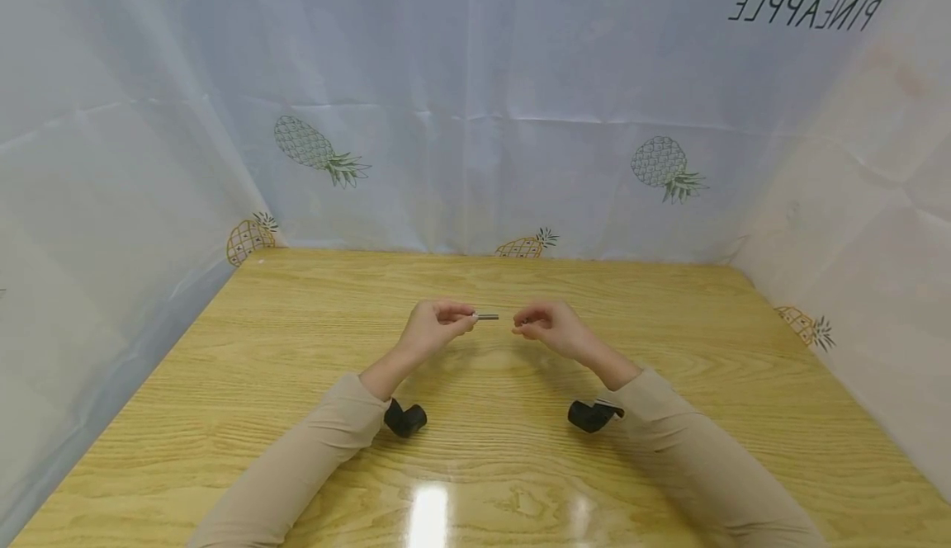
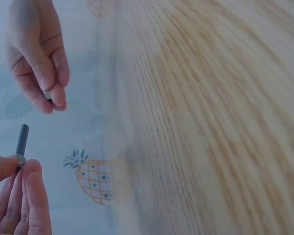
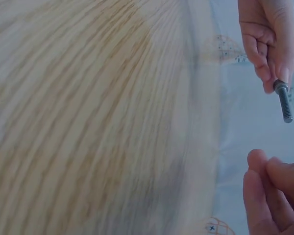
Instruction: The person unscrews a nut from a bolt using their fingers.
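A threaded metal bolt sticks out sideways from my left hand, whose thumb and fingers pinch it by the head. In the right wrist view the bolt shows its thread and free end. Facing it across a short gap, my right hand pinches a small metal nut between thumb and fingertips. That nut is mostly covered by the fingers, and the right wrist view hides it. Bolt and nut are apart, both held above the wooden table.
Black wrist-camera mounts sit at both sleeve cuffs. A white curtain printed with pineapples hangs behind the table's far edge and along both sides. Light glares off the near part of the tabletop.
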Available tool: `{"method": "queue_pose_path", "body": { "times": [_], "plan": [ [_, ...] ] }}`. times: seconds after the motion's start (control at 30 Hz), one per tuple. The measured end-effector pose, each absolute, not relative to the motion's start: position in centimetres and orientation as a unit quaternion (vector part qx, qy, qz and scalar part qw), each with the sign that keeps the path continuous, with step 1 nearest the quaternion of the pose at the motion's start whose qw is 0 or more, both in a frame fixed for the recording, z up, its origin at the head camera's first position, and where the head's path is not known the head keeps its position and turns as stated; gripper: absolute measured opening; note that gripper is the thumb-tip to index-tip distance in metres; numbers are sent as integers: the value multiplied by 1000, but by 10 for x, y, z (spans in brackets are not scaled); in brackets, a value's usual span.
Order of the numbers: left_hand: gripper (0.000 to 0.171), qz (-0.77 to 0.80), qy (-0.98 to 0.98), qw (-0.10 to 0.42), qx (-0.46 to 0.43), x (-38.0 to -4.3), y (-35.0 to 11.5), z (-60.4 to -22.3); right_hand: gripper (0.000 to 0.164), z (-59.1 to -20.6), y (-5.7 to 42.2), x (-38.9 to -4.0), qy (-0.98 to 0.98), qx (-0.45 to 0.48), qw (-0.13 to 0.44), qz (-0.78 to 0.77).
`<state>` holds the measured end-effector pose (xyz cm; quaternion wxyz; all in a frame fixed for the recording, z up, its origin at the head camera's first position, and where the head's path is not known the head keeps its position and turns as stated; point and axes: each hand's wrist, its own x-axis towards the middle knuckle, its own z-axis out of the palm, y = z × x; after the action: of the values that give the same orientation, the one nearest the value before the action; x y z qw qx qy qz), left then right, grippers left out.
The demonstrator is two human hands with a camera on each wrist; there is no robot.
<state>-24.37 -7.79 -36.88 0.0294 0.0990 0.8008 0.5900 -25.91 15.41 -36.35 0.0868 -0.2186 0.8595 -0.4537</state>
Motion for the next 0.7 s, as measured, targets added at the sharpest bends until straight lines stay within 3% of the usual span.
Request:
{"method": "queue_pose_path", "body": {
  "times": [0.27,0.7],
  "plan": [
    [21,576,811,37,96,-245,-80,-370,26,-368,162,-260,880,-231,61,-410],
    [20,539,835,64,89,-247,-81,-376,24,-375,167,-263,882,-201,139,-402]
  ]
}}
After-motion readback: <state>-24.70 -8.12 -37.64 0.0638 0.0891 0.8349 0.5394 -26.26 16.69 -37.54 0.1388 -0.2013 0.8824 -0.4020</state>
